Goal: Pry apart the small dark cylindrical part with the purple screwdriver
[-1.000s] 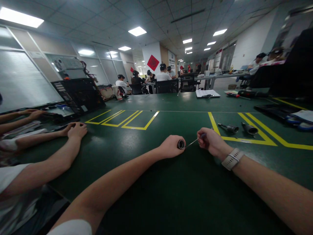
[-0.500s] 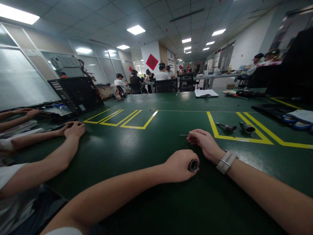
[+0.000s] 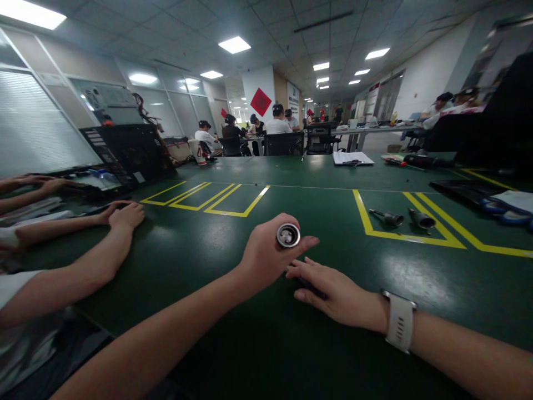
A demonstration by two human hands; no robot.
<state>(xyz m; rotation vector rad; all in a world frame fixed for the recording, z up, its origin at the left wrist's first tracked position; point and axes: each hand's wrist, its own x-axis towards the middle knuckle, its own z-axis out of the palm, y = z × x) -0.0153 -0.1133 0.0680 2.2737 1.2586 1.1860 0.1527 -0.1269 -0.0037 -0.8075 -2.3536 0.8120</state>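
At mid-frame, the barrel point(image 3: 288, 235) is clamped in the left hand point(image 3: 260, 253), its open end presented to the camera, apparently for viewing. Just below and to the right, a dark tool point(image 3: 311, 288) is seen between the right hand's point(image 3: 343, 295) thumb and fingers; whether it is pinched cannot be told, and a surer hold would be called for before its use.

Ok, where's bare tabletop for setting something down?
Bare tabletop lies between the left yellow outlines and the outline holding two metal parts, beyond the left hand; also between that outline and the watch. Crowded: around those parts, and between left and right hand.
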